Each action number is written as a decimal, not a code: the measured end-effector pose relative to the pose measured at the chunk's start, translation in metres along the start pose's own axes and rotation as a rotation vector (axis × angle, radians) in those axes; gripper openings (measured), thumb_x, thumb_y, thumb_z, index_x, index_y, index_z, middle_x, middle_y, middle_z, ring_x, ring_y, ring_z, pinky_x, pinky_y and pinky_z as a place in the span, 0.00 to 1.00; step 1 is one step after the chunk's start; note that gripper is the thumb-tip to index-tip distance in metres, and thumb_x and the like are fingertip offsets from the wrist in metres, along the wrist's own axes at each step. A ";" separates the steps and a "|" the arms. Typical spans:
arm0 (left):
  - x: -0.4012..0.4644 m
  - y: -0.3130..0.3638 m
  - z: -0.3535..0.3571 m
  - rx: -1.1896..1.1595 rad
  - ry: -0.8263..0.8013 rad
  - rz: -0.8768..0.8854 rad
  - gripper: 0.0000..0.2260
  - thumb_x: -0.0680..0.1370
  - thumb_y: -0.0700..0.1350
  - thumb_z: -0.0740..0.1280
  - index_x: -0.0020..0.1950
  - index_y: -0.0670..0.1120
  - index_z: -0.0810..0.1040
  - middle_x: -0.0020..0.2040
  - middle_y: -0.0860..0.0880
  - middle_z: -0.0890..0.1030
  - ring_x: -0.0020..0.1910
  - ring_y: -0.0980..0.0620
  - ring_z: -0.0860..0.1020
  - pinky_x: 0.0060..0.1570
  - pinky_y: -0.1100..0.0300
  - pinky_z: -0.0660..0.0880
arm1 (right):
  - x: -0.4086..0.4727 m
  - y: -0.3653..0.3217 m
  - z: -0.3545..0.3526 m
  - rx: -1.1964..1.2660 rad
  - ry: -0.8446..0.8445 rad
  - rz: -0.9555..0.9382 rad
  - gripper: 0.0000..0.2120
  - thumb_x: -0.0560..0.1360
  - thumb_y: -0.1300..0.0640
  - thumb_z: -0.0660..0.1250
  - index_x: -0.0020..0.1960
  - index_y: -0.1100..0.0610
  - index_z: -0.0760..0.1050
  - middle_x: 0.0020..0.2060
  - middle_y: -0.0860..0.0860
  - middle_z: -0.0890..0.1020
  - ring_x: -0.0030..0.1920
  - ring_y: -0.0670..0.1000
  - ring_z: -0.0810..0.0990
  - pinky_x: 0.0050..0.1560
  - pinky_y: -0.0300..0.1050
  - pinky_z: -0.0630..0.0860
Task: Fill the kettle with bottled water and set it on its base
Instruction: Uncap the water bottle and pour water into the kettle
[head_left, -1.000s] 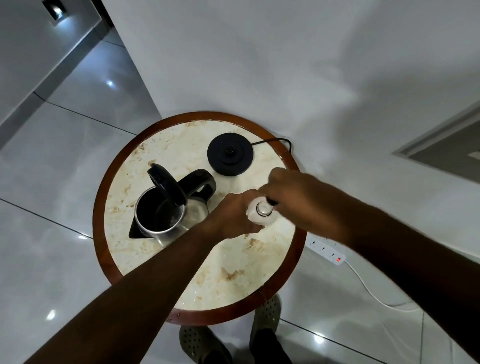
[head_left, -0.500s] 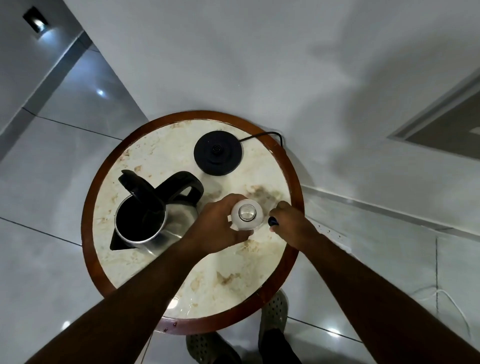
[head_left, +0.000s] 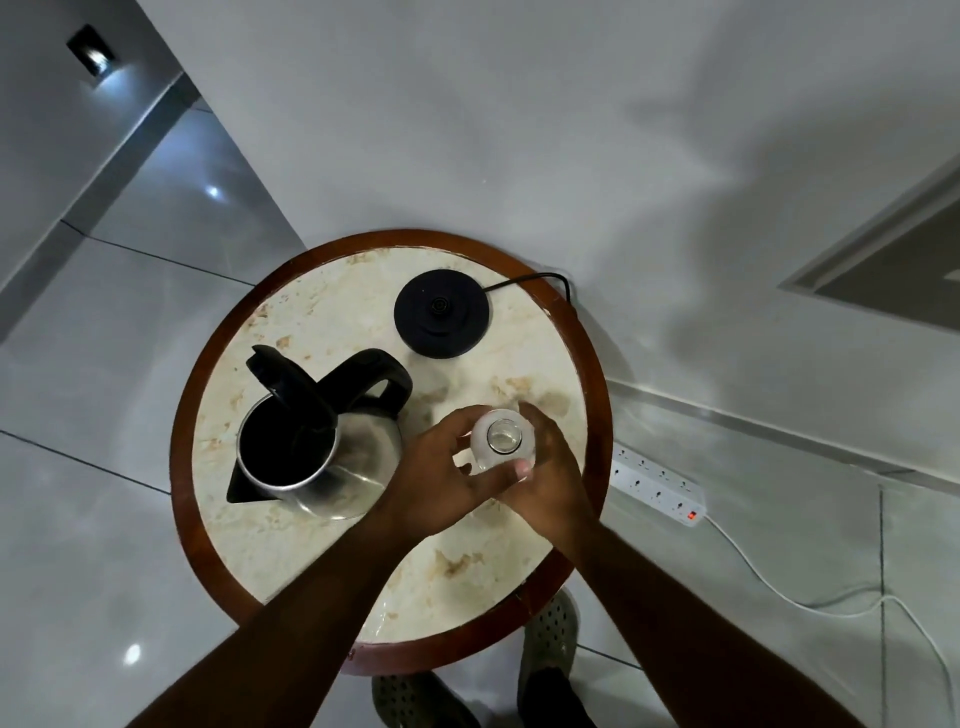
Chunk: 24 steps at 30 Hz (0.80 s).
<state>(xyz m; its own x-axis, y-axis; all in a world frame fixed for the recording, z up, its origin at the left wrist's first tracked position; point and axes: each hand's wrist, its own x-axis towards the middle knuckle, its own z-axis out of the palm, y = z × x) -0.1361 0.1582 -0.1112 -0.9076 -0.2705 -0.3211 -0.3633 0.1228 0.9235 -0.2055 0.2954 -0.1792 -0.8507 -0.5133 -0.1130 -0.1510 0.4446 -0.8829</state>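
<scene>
A clear water bottle (head_left: 501, 439) stands upright on the round marble table (head_left: 291, 551), seen from above, its mouth uncapped. My left hand (head_left: 439, 480) grips it from the left and my right hand (head_left: 553, 486) wraps it from the right, thumb against its front. The steel kettle (head_left: 358, 462) sits just left of my hands, its black lid tipped up and its inside dark. The black kettle base (head_left: 441, 319) lies bare at the table's far side. The bottle cap is not visible.
The base's black cord (head_left: 530, 279) runs off the table's far right edge. A white power strip (head_left: 657, 483) with a lit red switch lies on the tiled floor to the right. My sandalled feet (head_left: 550, 639) show under the near table edge. A wall stands close behind.
My right hand lifted a dark cap off the bottle, drew away to the right, then returned and closed around the bottle. The cap is out of sight now.
</scene>
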 end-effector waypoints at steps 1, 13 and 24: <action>-0.003 0.001 -0.001 -0.028 0.016 -0.013 0.23 0.63 0.63 0.76 0.56 0.63 0.77 0.55 0.62 0.82 0.56 0.60 0.79 0.49 0.64 0.78 | 0.002 -0.004 0.006 0.004 0.017 -0.024 0.32 0.61 0.43 0.74 0.63 0.45 0.68 0.55 0.40 0.78 0.57 0.41 0.77 0.56 0.41 0.78; -0.118 -0.059 -0.057 -0.055 0.679 -0.485 0.40 0.64 0.70 0.67 0.69 0.47 0.70 0.65 0.47 0.77 0.61 0.49 0.76 0.59 0.52 0.74 | -0.012 -0.042 0.040 -0.086 -0.233 0.040 0.27 0.59 0.43 0.74 0.55 0.40 0.68 0.46 0.41 0.80 0.46 0.43 0.80 0.42 0.35 0.75; -0.076 -0.048 -0.154 0.235 0.417 -0.103 0.55 0.55 0.66 0.77 0.77 0.53 0.56 0.74 0.50 0.68 0.71 0.52 0.67 0.64 0.62 0.66 | -0.013 -0.089 0.045 -0.487 -0.474 -0.117 0.25 0.57 0.33 0.70 0.47 0.43 0.65 0.36 0.41 0.77 0.36 0.40 0.76 0.32 0.37 0.74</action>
<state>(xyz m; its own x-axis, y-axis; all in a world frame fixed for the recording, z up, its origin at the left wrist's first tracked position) -0.0177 0.0262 -0.0986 -0.7204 -0.6461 -0.2523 -0.5280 0.2749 0.8035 -0.1584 0.2290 -0.1195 -0.5200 -0.7942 -0.3144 -0.5320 0.5891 -0.6082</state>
